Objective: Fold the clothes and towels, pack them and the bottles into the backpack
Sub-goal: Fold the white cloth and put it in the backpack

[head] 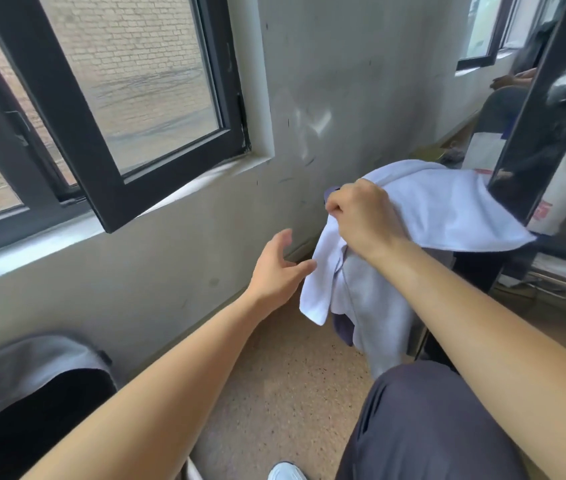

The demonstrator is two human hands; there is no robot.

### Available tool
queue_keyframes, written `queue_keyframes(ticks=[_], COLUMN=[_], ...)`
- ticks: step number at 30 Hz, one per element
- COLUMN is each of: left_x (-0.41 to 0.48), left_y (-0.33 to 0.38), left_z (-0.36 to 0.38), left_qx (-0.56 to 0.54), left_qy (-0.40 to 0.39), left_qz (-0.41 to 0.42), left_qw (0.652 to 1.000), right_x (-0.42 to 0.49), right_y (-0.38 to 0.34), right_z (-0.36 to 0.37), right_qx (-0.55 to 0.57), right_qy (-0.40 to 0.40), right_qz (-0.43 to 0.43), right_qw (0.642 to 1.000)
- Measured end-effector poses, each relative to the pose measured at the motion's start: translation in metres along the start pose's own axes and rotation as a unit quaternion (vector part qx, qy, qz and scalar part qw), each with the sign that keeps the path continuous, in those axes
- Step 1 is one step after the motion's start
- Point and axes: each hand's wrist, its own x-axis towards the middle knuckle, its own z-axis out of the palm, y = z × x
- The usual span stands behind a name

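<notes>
Right hand: grip pinched on the upper edge of a pale lilac-white towel, fingers curled and the cloth gathered between thumb and fingertips. The towel is draped over a dark support to the right of the wall; what that support is cannot be told. One corner of the towel hangs down toward the floor. A grey garment hangs beneath the towel, touching it, with a strip of darker cloth showing at its lower left. Left hand: grip spread, fingers straight and apart, fingertips just beside the hanging towel corner; contact cannot be confirmed. A grey and black backpack sits at lower left, below the black-framed window, its mouth open and well apart from the towel. A white bag at right carries red print, too blurred to read. No other writing is legible.
</notes>
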Motion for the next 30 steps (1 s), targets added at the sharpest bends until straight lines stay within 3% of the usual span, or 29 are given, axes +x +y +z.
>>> queue_keyframes(ticks=[3, 5, 7, 9, 11, 14, 18, 22, 27, 30], left_x=[0.014, 0.020, 0.026, 0.032, 0.036, 0.038, 0.029, 0.015, 0.005, -0.006], left_y=[0.023, 0.041, 0.051, 0.052, 0.048, 0.039, 0.024, 0.004, -0.015, -0.014], left_z=[0.008, 0.012, 0.011, 0.004, -0.008, -0.030, -0.057, -0.075, -0.092, -0.095], left_qx=[-0.075, -0.088, -0.081, -0.105, -0.161, -0.219, -0.233, -0.211, -0.181, -0.174], left_qy=[-0.043, -0.057, -0.025, 0.048, 0.123, 0.233, 0.312, 0.363, 0.410, 0.415], left_qz=[0.052, 0.102, 0.105, 0.072, 0.025, -0.072, -0.139, -0.176, -0.262, -0.280], left_qw=[0.995, 0.989, 0.991, 0.991, 0.979, 0.945, 0.910, 0.890, 0.855, 0.848], right_x=[-0.003, -0.005, -0.007, -0.009, -0.012, -0.017, -0.020, -0.018, -0.021, -0.028], right_y=[-0.012, -0.021, -0.022, -0.015, -0.002, 0.017, 0.020, 0.018, 0.020, 0.023], right_z=[-0.012, -0.026, -0.032, -0.033, -0.031, -0.028, -0.032, -0.038, -0.053, -0.062], right_qx=[0.168, 0.294, 0.352, 0.292, 0.149, -0.026, -0.182, -0.221, -0.223, -0.225], right_qy=[0.087, 0.055, 0.046, 0.114, 0.161, 0.105, 0.009, -0.052, -0.032, -0.095], right_qz=[-0.029, 0.005, 0.013, -0.021, -0.046, -0.008, 0.013, 0.031, 0.031, 0.071], right_qw=[0.981, 0.954, 0.935, 0.949, 0.975, 0.994, 0.983, 0.973, 0.974, 0.967])
